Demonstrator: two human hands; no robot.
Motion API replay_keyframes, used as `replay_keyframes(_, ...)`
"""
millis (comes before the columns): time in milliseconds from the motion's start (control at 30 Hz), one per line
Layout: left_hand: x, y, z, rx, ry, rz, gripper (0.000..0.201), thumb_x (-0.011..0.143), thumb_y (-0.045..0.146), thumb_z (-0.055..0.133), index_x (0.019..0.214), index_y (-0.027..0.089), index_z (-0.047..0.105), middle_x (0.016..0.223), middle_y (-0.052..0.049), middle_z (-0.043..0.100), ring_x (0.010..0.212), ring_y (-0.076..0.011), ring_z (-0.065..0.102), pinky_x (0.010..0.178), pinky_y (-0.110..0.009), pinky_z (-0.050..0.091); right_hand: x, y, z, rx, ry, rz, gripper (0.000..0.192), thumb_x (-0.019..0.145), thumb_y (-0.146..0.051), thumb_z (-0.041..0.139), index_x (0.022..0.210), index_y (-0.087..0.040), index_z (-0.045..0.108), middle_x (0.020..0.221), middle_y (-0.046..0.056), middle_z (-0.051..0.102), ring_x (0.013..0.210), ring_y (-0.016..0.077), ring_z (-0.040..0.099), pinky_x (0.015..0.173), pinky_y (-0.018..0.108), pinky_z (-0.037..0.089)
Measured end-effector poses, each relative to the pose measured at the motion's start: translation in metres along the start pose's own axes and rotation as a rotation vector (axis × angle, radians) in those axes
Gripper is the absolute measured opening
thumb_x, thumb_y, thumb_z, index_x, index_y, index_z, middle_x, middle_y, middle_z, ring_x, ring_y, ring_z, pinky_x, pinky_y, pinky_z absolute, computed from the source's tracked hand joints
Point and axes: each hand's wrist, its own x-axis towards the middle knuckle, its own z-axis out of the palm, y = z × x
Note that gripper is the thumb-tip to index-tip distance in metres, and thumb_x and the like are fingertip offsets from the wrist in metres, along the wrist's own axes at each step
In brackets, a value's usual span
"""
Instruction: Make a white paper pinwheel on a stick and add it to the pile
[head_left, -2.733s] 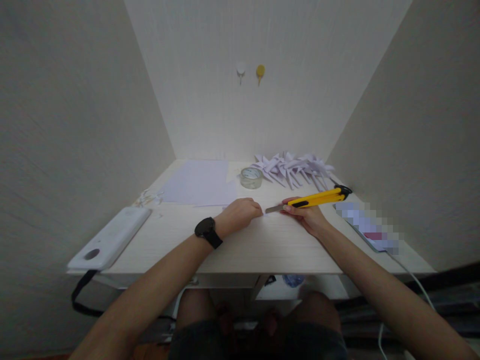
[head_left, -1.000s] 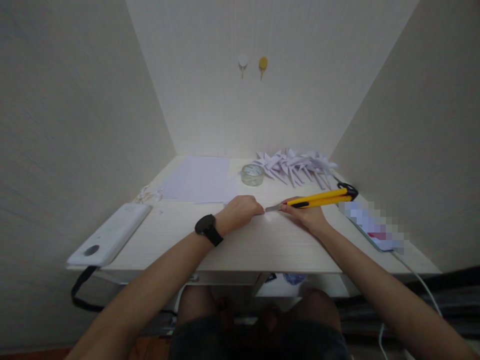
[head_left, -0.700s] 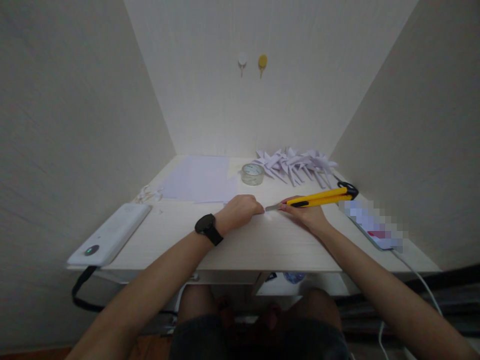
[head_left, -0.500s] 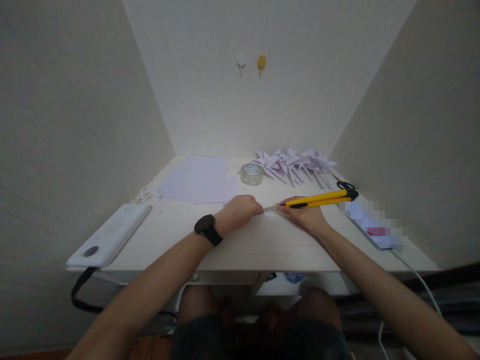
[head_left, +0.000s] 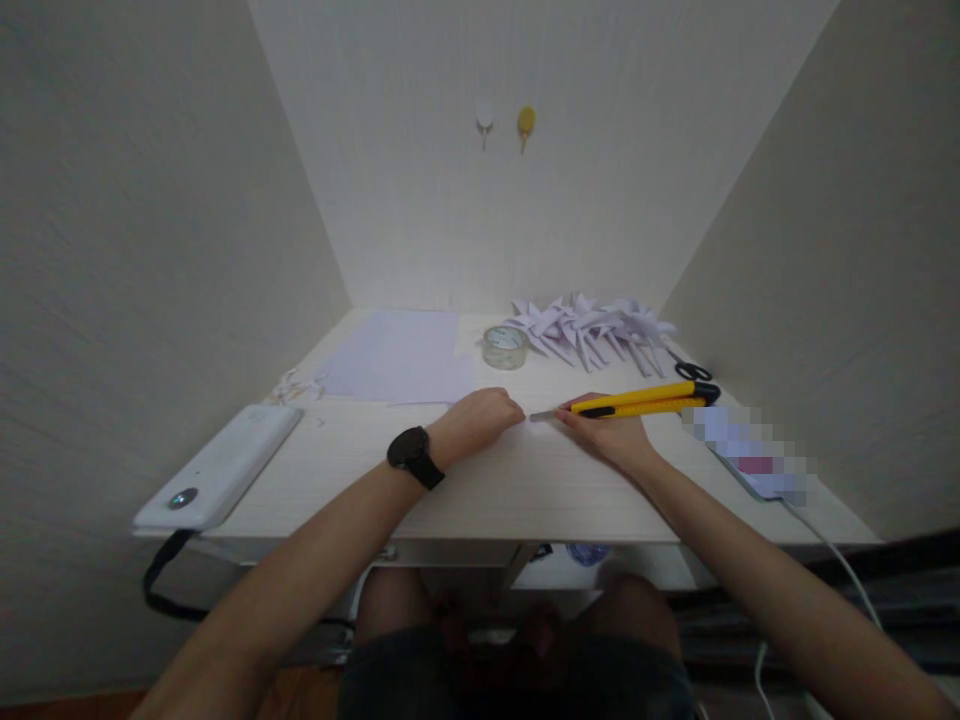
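Observation:
My left hand [head_left: 484, 420], with a black watch [head_left: 412, 455] on its wrist, rests low over the table with its fingers curled together. Whatever its fingertips pinch is too small to make out. Just right of them, my right hand [head_left: 611, 435] grips a yellow utility knife [head_left: 637, 400] with black parts. Its bare metal blade [head_left: 543, 415] points left, toward my left fingertips, with a small gap between. The knife's body slants back to the right above the table.
White paper sheets [head_left: 397, 355] lie at the back left, near paper scraps [head_left: 296, 385]. Behind my hands stand a clear tape roll [head_left: 505, 348] and several folded paper pinwheels [head_left: 592, 325]. Black scissors [head_left: 691, 371] and a phone [head_left: 742, 455] lie right; a white device [head_left: 221, 470] lies left.
My left fingertips have drawn slightly left, so a small gap now shows between them and the blade tip. The right hand keeps its grip on the utility knife, almost unmoved.

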Motion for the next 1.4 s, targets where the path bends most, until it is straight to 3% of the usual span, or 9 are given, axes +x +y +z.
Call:
replay_keyframes(267,0.002,0.004,-0.004,0.030,-0.003,0.058,0.019,0.089,0.007,0.054,0.093,0.012,0.072,0.086,-0.011,0.072,0.090,-0.0221,0.065,0.086,-0.035,0.049,0.002,-0.001,-0.004,0.044,-0.032,0.006,0.031,0.066,-0.051,0.075,0.073,-0.021,0.070,0.075,0.006,0.074,0.072,0.0234,0.067,0.069,0.035,0.054)
replay_keyframes(433,0.003,0.001,0.002,-0.019,0.047,-0.005,0.026,0.088,0.008,0.051,0.097,0.016,0.074,0.094,-0.010,0.072,0.087,-0.0203,0.067,0.081,-0.033,0.050,0.003,-0.002,-0.005,0.051,-0.042,0.013,0.029,0.066,-0.049,0.077,0.072,-0.022,0.071,0.077,0.005,0.074,0.074,0.0235,0.068,0.071,0.036,0.054)
replay_keyframes(667,0.009,0.000,-0.005,-0.044,-0.022,-0.085,0.024,0.082,0.011,0.054,0.094,0.014,0.076,0.092,-0.011,0.071,0.087,-0.0221,0.067,0.079,-0.032,0.051,0.004,-0.001,-0.005,0.066,-0.058,0.000,0.035,0.067,-0.055,0.076,0.075,-0.021,0.071,0.077,0.006,0.074,0.074,0.0234,0.067,0.071,0.036,0.055)
replay_keyframes(800,0.012,0.000,-0.009,-0.046,-0.050,-0.097,0.023,0.089,0.020,0.055,0.093,0.015,0.077,0.092,-0.011,0.070,0.087,-0.0219,0.066,0.076,-0.031,0.049,0.004,0.001,-0.005,0.067,-0.065,-0.011,0.036,0.068,-0.055,0.075,0.075,-0.020,0.071,0.076,0.006,0.074,0.073,0.0227,0.067,0.069,0.036,0.054)
replay_keyframes(1400,0.009,-0.008,0.003,-0.123,0.043,-0.067,0.025,0.093,0.023,0.054,0.093,0.018,0.078,0.088,-0.010,0.071,0.081,-0.0200,0.064,0.071,-0.030,0.046,0.002,0.000,-0.005,0.011,-0.068,-0.037,0.027,0.071,-0.050,0.073,0.076,-0.024,0.071,0.078,0.004,0.075,0.073,0.0228,0.068,0.070,0.035,0.056)
